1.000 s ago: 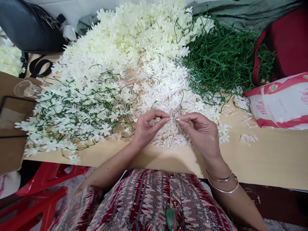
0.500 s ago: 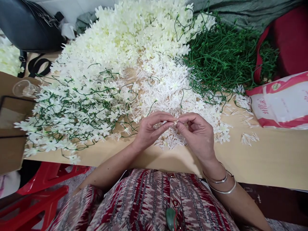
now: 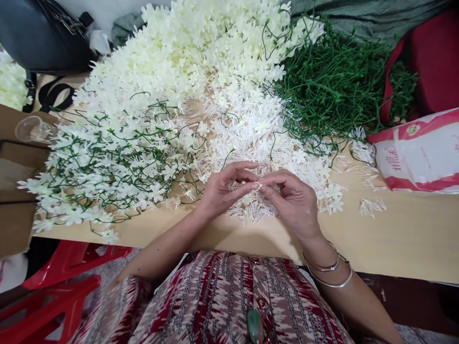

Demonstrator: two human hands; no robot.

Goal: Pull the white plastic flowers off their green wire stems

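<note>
My left hand and my right hand meet fingertip to fingertip above the table's front part. Between their thumbs and index fingers both pinch a small white artificial flower stamen, mostly covered by the fingertips. Under and behind the hands spreads a heap of thin white stamens with some white blossoms mixed in. To the left of my left hand lie white artificial flowers on green stems. Loose pale petals are piled high at the back.
Green plastic stems form a heap at the back right, by a red bag and a pink-and-white packet. A black bag, clear cup and cardboard box stand left. Red stools are below the table.
Both hands stay together with fingertips slightly shifted left and lower. My left index finger has lifted a little away from the thumb. The heaps look the same.
</note>
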